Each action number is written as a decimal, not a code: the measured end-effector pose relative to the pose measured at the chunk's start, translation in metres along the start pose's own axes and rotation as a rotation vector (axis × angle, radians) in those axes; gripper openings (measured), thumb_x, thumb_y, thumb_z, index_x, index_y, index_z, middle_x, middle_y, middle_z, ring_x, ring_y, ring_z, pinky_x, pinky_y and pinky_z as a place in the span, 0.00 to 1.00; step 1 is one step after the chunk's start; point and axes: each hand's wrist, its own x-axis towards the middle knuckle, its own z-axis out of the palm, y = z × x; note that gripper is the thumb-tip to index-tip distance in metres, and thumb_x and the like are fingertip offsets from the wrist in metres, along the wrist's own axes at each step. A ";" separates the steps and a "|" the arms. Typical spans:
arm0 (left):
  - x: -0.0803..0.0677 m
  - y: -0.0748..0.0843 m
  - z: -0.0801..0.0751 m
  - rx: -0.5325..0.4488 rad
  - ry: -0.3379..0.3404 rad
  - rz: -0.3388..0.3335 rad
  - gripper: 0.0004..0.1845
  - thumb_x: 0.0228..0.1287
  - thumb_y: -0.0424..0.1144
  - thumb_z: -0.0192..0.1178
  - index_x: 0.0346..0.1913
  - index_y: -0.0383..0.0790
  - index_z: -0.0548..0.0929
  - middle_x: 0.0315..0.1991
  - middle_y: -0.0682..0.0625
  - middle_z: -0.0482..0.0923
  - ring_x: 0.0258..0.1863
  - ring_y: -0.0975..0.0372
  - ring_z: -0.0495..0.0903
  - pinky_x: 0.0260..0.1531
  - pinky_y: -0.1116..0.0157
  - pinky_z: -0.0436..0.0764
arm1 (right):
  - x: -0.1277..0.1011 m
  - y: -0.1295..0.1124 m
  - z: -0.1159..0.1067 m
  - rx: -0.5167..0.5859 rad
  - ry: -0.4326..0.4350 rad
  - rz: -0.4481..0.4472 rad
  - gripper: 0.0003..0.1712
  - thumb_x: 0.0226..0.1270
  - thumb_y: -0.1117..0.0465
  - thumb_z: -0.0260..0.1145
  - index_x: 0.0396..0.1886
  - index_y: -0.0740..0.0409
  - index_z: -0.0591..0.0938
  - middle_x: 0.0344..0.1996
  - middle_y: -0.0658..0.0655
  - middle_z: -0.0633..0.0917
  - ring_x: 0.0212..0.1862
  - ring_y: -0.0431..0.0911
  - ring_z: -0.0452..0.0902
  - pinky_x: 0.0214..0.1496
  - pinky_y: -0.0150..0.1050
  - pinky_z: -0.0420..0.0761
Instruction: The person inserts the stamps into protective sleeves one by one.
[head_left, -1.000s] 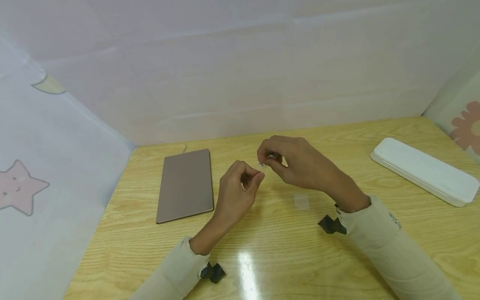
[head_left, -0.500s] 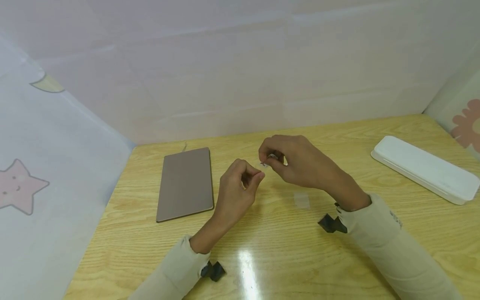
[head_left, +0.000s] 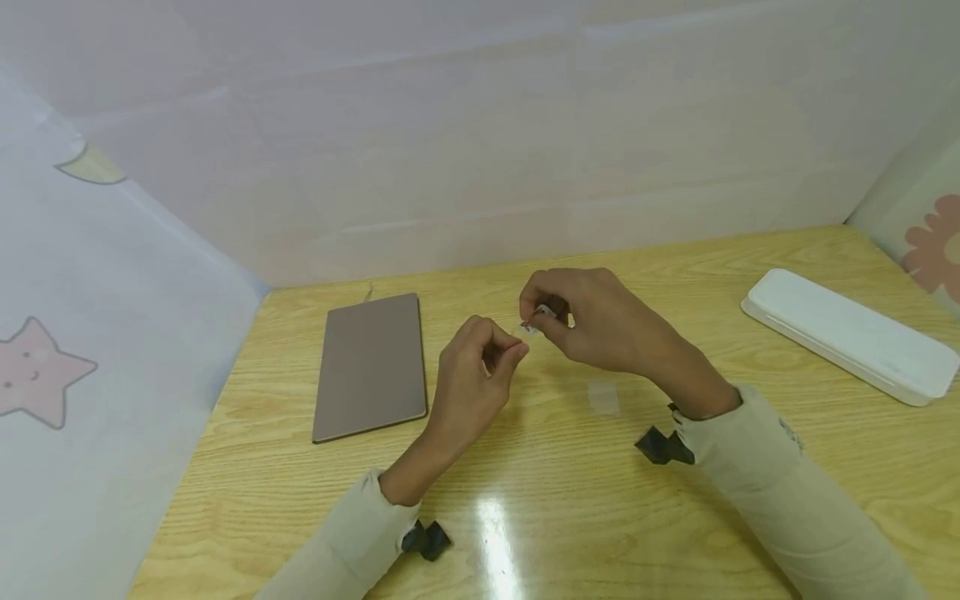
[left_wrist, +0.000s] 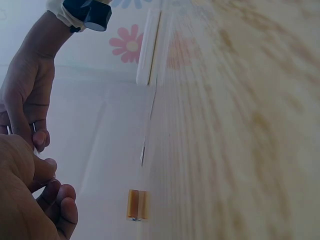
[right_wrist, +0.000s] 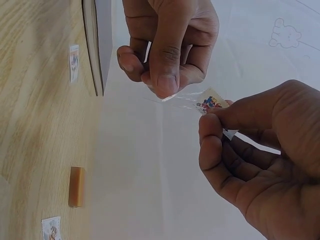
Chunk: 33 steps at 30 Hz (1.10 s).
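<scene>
Little has moved since the earlier frames: both hands stay raised over the middle of the bench [head_left: 570, 517], with only a slight shift of the view. The right hand [head_left: 600, 325] pinches a small stamp [right_wrist: 211, 103] between thumb and forefinger; the stamp shows a coloured print and a toothed edge. The left hand [head_left: 472, 383] has its fingers curled, thumb and forefinger pressed together on a thin clear film [right_wrist: 177, 97] that runs across to the stamp. The two hands are just beside each other, fingertips close, above the wood and not resting on it.

A flat brown pad [head_left: 371, 365] lies on the bench left of the left hand. A long white case [head_left: 851, 337] lies well apart at the right. A small clear strip [head_left: 603, 398] lies on the bench just below the right hand. The right wrist view shows another stamp [right_wrist: 74, 62] and a short brown block [right_wrist: 76, 186] on the wood.
</scene>
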 end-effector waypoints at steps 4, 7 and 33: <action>0.000 0.000 0.000 0.002 -0.002 0.004 0.05 0.63 0.41 0.60 0.32 0.46 0.76 0.30 0.56 0.69 0.25 0.66 0.69 0.24 0.69 0.72 | 0.000 -0.001 0.000 0.004 -0.005 0.018 0.07 0.64 0.66 0.58 0.32 0.48 0.78 0.29 0.43 0.80 0.28 0.35 0.71 0.28 0.32 0.73; 0.000 -0.001 0.001 0.011 -0.004 0.007 0.05 0.63 0.41 0.60 0.32 0.46 0.76 0.30 0.56 0.69 0.25 0.66 0.69 0.24 0.70 0.72 | 0.000 -0.001 0.000 0.009 -0.009 0.035 0.07 0.63 0.66 0.59 0.32 0.48 0.78 0.29 0.42 0.79 0.28 0.35 0.72 0.28 0.32 0.73; -0.001 -0.004 0.003 -0.043 0.005 -0.023 0.05 0.62 0.44 0.60 0.34 0.48 0.76 0.31 0.58 0.70 0.25 0.65 0.70 0.24 0.69 0.72 | -0.001 -0.005 -0.002 -0.032 -0.014 0.009 0.08 0.63 0.67 0.57 0.32 0.48 0.78 0.29 0.43 0.78 0.28 0.36 0.70 0.29 0.31 0.73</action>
